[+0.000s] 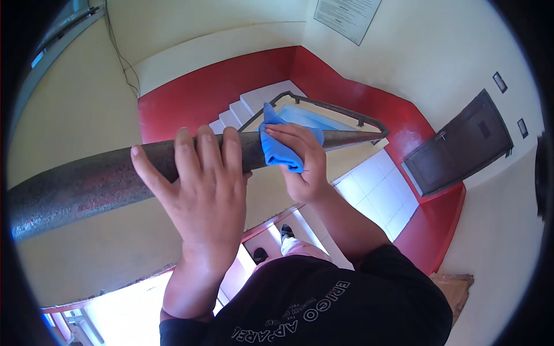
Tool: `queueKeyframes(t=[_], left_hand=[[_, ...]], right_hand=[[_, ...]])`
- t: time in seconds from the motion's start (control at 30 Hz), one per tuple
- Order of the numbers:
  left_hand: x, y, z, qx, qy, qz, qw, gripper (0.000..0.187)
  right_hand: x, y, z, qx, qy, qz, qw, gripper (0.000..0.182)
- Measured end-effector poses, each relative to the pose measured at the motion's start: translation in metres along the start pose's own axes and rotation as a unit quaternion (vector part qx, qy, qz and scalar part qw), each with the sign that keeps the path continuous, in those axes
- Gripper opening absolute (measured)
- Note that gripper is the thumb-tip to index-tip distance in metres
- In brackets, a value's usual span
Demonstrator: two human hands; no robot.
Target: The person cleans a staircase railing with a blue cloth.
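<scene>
A dark, worn handrail (115, 176) runs across the view from the left toward the landing. My left hand (205, 184) lies over it, fingers spread and stretched out, with nothing else in its grasp. The thumb is mostly hidden at the rail's near side. Farther along, my right hand (306, 164) is closed on a folded blue cloth (280, 150). That cloth wraps over the rail's top and near side, pressed against it, one corner sticking up.
White stairs (248, 104) rise behind the rail along a red-and-cream wall. A tiled landing (381, 190) lies at right, by a dark brown door (461, 144). Below, my feet (274, 242) stand on steps. A framed notice (347, 17) hangs on the wall.
</scene>
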State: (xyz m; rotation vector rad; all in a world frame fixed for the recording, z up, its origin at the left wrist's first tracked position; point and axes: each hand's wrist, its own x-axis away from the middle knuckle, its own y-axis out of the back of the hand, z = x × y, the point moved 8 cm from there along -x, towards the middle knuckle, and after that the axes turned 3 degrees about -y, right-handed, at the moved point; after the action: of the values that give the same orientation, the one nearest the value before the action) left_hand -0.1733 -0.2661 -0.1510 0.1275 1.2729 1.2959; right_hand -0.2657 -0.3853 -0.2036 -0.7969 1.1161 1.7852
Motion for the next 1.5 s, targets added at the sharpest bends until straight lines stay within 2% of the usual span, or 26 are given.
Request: queueKeyframes(t=[0.1,0.13,0.2,0.27,0.37,0.4,0.43,0.5,0.53,0.57,0.6,0.63,0.7,0.77,0.8,0.83,0.9,1.0,1.03,1.1,1.17,1.3,1.33,1.4,1.47,1.5], left_hand=[[0.0,-0.001,0.002,0.032,0.01,0.023,0.999,0.068],[0.0,-0.002,0.002,0.028,0.012,0.025,0.999,0.069],[0.0,-0.004,0.001,0.008,0.008,0.017,1.0,0.069],[0.0,-0.005,0.002,-0.008,0.005,0.012,1.0,0.069],[0.001,-0.005,0.0,-0.006,0.007,0.013,1.0,0.069],[0.001,-0.004,0.001,0.005,0.011,0.012,1.0,0.068],[0.0,-0.002,-0.001,0.016,0.012,0.012,1.0,0.068],[-0.001,0.002,0.0,0.031,0.012,0.012,0.999,0.067],[-0.002,0.004,0.0,0.038,0.014,0.013,0.999,0.067],[-0.001,0.005,0.0,0.036,0.011,-0.007,0.999,0.06],[-0.001,0.003,-0.001,0.032,0.008,-0.029,0.999,0.054],[-0.001,0.004,-0.001,0.028,0.003,-0.051,0.998,0.048],[-0.001,0.002,0.0,0.022,0.005,-0.016,1.0,0.062],[0.001,-0.003,0.0,0.011,0.012,0.017,1.0,0.07],[0.0,-0.002,-0.001,0.011,0.01,0.016,1.0,0.071],[0.0,-0.001,-0.001,0.01,0.01,0.018,1.0,0.072],[0.0,0.0,-0.002,0.007,0.011,0.019,1.0,0.074],[-0.002,-0.001,-0.002,-0.004,0.012,0.018,1.0,0.074],[-0.003,0.0,-0.003,-0.008,0.015,0.025,1.0,0.073],[-0.002,0.001,-0.006,-0.006,0.011,0.033,0.999,0.073],[-0.003,0.003,-0.005,0.0,0.013,0.03,0.999,0.073],[-0.001,0.0,-0.003,-0.003,0.017,0.031,0.999,0.077],[0.0,-0.002,-0.003,-0.006,0.021,0.034,0.999,0.09],[-0.001,0.0,-0.004,0.02,0.022,0.021,0.999,0.102],[0.004,-0.001,0.004,0.064,0.027,0.02,0.997,0.124],[0.006,0.005,0.016,0.051,0.062,0.025,0.997,0.125]], right_hand=[[0.008,0.018,-0.046,-0.021,0.004,0.096,0.995,0.043],[0.019,0.027,-0.08,-0.042,-0.049,0.09,0.994,0.035],[0.054,0.059,-0.16,0.067,-0.217,0.049,0.973,0.026],[0.077,0.095,-0.21,0.123,-0.227,-0.017,0.966,0.025],[0.087,0.088,-0.226,0.063,-0.357,-0.035,0.931,0.024],[0.071,0.061,-0.192,0.06,-0.372,-0.002,0.926,0.025],[0.046,0.041,-0.148,0.034,-0.245,-0.026,0.969,0.024],[0.019,0.005,-0.07,-0.119,-0.257,0.036,0.959,0.023],[-0.003,-0.005,-0.022,-0.14,-0.108,0.063,0.982,0.029],[-0.015,-0.005,0.027,-0.032,0.034,0.085,0.995,0.042],[-0.007,-0.01,0.028,-0.009,0.061,0.052,0.997,0.054],[-0.001,-0.008,0.017,-0.012,0.063,0.066,0.996,0.054],[0.013,0.01,-0.016,-0.022,0.07,0.102,0.992,0.056],[0.045,0.044,-0.081,0.126,0.017,0.087,0.988,0.045],[0.068,0.066,-0.126,0.161,-0.036,0.058,0.985,0.042],[0.089,0.091,-0.172,0.189,-0.155,0.032,0.969,0.035],[0.156,0.145,-0.281,0.271,-0.397,-0.001,0.877,0.028],[0.139,0.118,-0.272,0.175,-0.358,-0.041,0.916,0.032],[0.095,0.086,-0.206,0.1,-0.258,-0.07,0.958,0.032],[0.049,0.032,-0.114,-0.011,-0.25,0.001,0.968,0.029],[0.007,0.011,-0.016,0.01,-0.002,0.087,0.996,0.035],[0.019,0.023,-0.053,-0.112,-0.049,0.096,0.988,0.038],[0.027,0.032,-0.072,-0.135,-0.078,0.094,0.983,0.04],[0.047,0.042,-0.108,-0.182,-0.233,0.1,0.95,0.04],[0.047,0.035,-0.106,-0.15,-0.219,0.125,0.956,0.041],[0.026,0.026,-0.077,-0.095,-0.125,0.143,0.977,0.041]])
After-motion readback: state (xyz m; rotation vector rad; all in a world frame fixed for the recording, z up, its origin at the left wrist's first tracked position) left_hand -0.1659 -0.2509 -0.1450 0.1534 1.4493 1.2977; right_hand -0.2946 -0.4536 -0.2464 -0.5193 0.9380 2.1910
